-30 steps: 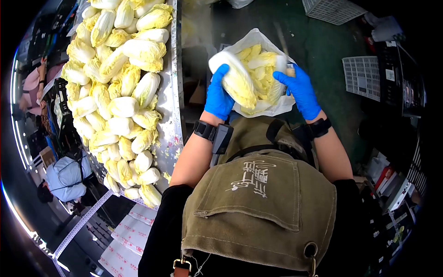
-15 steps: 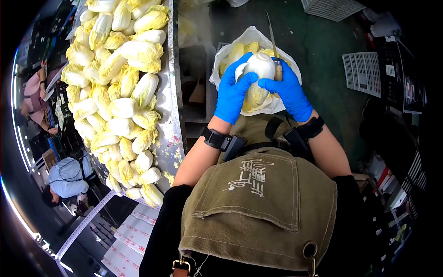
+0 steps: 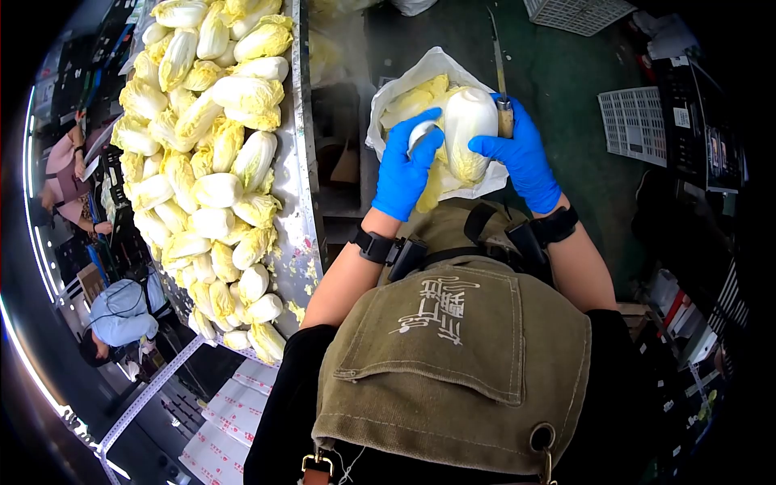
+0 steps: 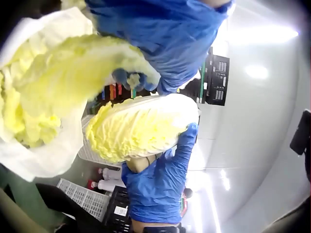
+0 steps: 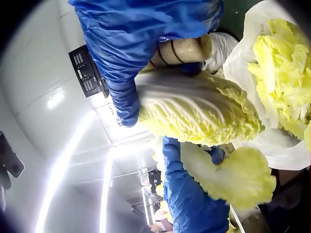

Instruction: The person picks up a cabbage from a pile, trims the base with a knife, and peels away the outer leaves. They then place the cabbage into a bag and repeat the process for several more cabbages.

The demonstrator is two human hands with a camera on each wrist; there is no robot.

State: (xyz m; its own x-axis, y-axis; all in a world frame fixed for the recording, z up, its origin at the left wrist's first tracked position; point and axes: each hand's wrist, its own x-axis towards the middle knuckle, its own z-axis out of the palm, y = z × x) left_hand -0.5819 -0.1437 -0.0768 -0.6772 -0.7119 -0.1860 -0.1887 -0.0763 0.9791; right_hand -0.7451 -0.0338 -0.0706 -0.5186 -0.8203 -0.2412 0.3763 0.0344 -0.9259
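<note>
My right hand (image 3: 524,162), in a blue glove, holds a napa cabbage (image 3: 470,133) and the wooden handle of a knife (image 3: 505,121) together. The knife's blade points away from me, and the cabbage's white base faces up. A loose cabbage leaf (image 4: 73,73) is pinched in my gloved left hand (image 3: 406,170), just left of the cabbage; its yellow, frilly end hangs down in the right wrist view. Below both hands is a white bag (image 3: 378,121) with yellow cabbage leaves (image 3: 416,97) in it.
A metal table (image 3: 301,162) on the left bears a large heap of napa cabbages (image 3: 214,190). White crates (image 3: 634,125) stand on the floor at the right. Flat white boxes (image 3: 230,420) lie at the lower left, and other people (image 3: 121,311) are at the far left.
The cabbage passed from my left hand to my right, its base turning upward. My left hand has pulled a leaf away from it and moved slightly left.
</note>
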